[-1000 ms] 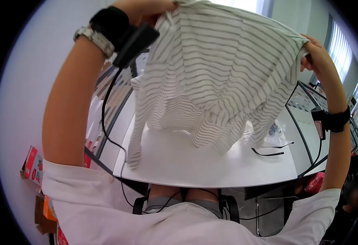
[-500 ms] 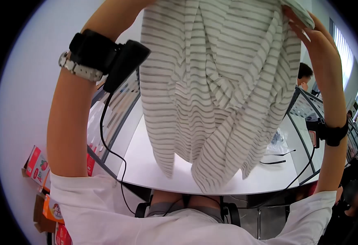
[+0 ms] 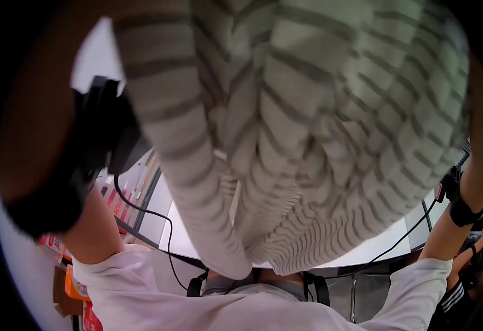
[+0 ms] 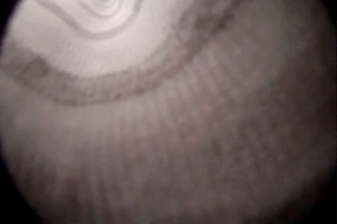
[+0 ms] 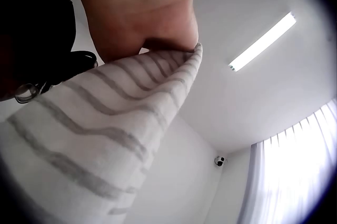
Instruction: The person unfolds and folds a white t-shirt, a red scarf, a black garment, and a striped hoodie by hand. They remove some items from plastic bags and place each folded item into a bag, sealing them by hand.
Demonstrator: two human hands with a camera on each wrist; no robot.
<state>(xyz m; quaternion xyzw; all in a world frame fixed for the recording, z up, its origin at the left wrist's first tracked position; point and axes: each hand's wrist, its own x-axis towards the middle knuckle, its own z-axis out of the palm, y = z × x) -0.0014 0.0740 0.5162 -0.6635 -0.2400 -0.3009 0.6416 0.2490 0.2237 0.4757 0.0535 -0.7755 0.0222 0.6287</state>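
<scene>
A white shirt with grey stripes hangs in loose folds close in front of the head camera, its lower parts dangling over the table and my lap. In the right wrist view my right hand grips the shirt, which drapes down from it; cloth hides the fingers. My left forearm is raised at the left, but the left hand itself is out of sight. Blurred striped cloth fills nearly the whole left wrist view.
Behind the shirt lies a white table with a framed divider at its left. Black camera cables run from both wrists towards my lap. Boxes stand at the lower left, and another person is at the lower right.
The shirt has come up and much closer to my head, now covering most of the view. Both arms have risen and drawn in; the hands have left the head view.
</scene>
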